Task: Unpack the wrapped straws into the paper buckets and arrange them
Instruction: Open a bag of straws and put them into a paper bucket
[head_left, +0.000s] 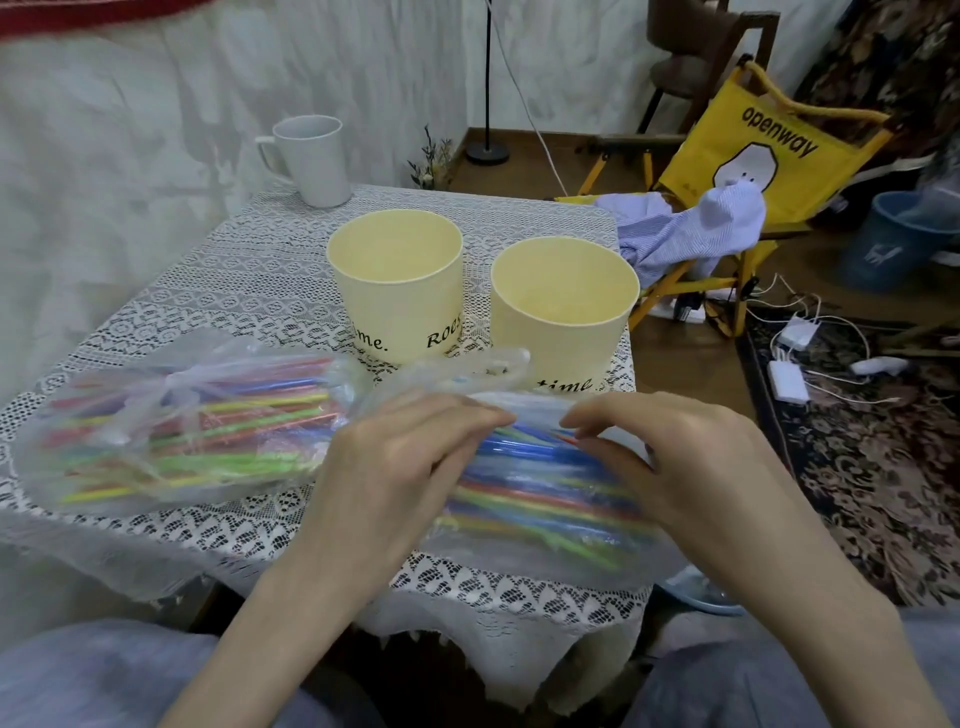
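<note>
Two pale yellow paper buckets stand upright and hold nothing: the left bucket (396, 291) and the right bucket (565, 312), both on the lace-covered table (249, 291). A clear plastic bag of colored straws (545, 493) lies at the table's front right edge. My left hand (395, 467) and my right hand (680, 462) pinch the plastic at its top, fingertips close together. A second tied bag of colored straws (176, 431) lies on the table to the left, untouched.
A white mug (311, 158) stands at the table's far edge. To the right are a yellow folding chair (748, 150) with a striped cloth on it, a blue bin (904, 239), and chargers with cables on a patterned rug. A white curtain hangs on the left.
</note>
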